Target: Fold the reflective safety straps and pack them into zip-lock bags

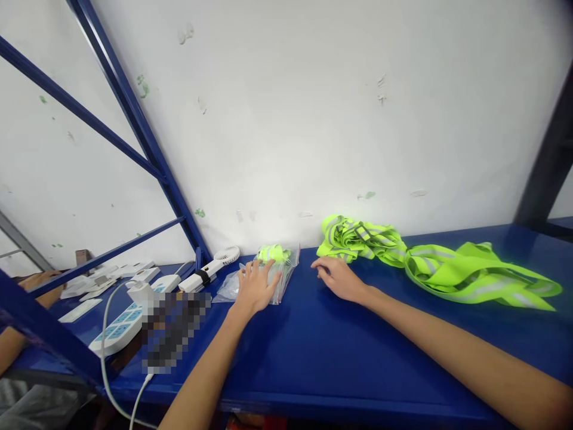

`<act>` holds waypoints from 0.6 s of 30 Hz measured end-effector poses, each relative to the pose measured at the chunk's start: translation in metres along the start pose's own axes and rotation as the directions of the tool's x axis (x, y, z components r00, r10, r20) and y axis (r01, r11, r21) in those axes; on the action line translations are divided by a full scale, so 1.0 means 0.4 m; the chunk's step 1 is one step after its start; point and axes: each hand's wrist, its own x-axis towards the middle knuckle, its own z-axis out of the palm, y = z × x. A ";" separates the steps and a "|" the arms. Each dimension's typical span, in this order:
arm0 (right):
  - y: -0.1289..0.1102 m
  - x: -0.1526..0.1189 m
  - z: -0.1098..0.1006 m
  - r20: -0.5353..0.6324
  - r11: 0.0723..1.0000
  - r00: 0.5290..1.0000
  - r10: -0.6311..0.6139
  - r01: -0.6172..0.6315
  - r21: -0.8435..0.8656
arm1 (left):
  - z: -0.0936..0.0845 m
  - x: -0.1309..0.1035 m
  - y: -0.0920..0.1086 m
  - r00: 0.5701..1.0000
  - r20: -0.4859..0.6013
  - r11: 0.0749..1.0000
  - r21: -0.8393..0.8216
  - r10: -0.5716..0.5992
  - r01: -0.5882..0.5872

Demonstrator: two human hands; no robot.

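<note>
My left hand (257,288) lies with its fingers spread over clear zip plastic bags (228,289) at the back of the blue table. A small bundle of neon yellow-green reflective strap (274,253) shows just beyond its fingertips, on or inside a bag; I cannot tell which. My right hand (339,278) rests low over the tabletop with loosely bent fingers and nothing visible in them. Right behind it sits a heaped pile of reflective straps (362,239) with grey stripes. Farther right, more loose reflective strap (478,276) lies in loops.
On the left are a white handheld fan (210,269), a power strip (119,328) with a plugged-in charger (142,296) and white cable, and a blurred-out item. A blue metal frame (154,155) rises there. Another person's arm (42,286) shows beyond it. A white wall (313,119) stands behind.
</note>
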 end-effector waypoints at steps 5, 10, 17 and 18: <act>0.071 -0.027 -0.067 -0.004 0.978 0.997 -0.079 0.077 -0.194 | 0.032 0.098 0.007 0.982 0.044 0.969 -0.180 0.182 -0.171; 0.084 -0.021 -0.087 -0.038 0.971 0.999 0.032 -0.040 -0.237 | 0.100 0.136 -0.033 0.991 0.048 0.978 -0.174 0.125 -0.115; 0.087 -0.032 -0.079 0.069 0.914 0.973 0.222 -0.183 -0.362 | 0.114 0.106 -0.038 0.996 0.091 0.997 -0.076 -0.012 0.019; 0.090 -0.034 -0.078 0.075 0.918 0.971 0.225 -0.185 -0.350 | 0.108 0.103 -0.035 0.996 0.091 0.997 -0.077 -0.021 0.028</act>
